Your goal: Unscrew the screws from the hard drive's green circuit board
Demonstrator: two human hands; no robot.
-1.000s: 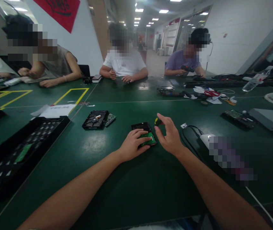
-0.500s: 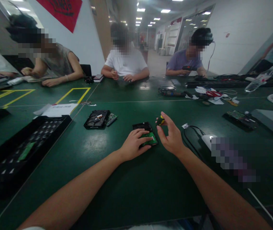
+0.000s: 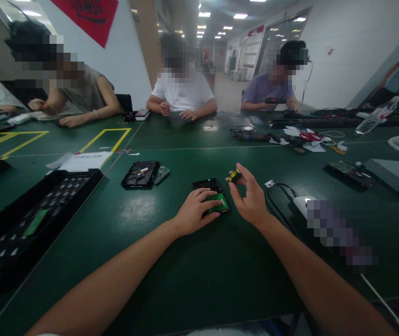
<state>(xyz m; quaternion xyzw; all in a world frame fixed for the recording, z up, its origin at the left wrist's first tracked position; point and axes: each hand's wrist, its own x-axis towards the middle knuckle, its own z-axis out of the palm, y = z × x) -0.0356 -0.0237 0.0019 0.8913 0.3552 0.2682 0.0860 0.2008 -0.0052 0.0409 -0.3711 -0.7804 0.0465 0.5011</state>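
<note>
A hard drive with a green circuit board on its upper face lies on the table in front of me. My left hand rests over its near left part, fingers and thumb spread across the board and holding it; part of the drive is hidden beneath. Just right of it, my right hand is raised with the thumb and fingers closed round a screwdriver with a short yellow-and-black handle. The screwdriver's shaft and tip cannot be made out.
Left of the drive lie another opened black drive and a loose circuit board. A long black tray stands further left. At right are a power strip with a cable and another drive. Several people sit across the table.
The screwdriver handle has turned slightly in my right fingers, showing more yellow. My left hand stays on the hard drive, and the whole view has shifted a little.
</note>
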